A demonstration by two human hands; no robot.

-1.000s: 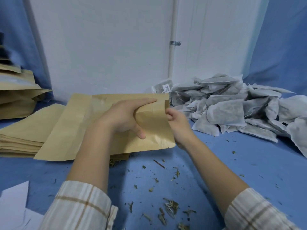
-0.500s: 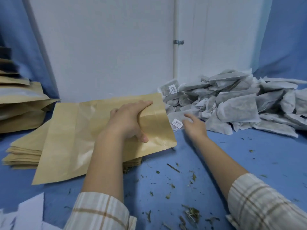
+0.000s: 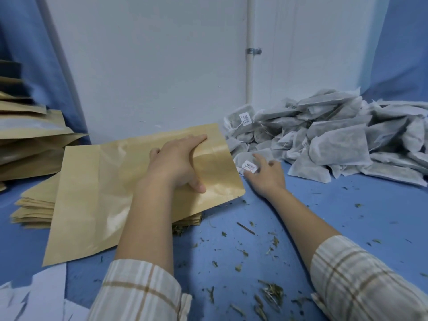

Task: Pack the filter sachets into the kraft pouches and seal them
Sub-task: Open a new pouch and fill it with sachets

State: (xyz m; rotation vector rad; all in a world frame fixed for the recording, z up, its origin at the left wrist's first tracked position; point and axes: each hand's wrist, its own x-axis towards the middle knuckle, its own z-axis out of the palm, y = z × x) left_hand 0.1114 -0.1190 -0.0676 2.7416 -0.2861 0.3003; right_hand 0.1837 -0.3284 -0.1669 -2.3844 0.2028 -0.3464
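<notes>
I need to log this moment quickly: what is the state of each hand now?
Left hand: holds the kraft pouch, thumb and fingers pinching its mouth end.
Right hand: open, fingers spread on a filter sachet, nothing gripped yet.

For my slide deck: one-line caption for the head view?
Left hand holds a kraft pouch; right hand reaches a tagged sachet.

A white wall with a vertical white pipe held by a metal clamp stands behind the blue table, with blue curtains hanging at both side edges.
</notes>
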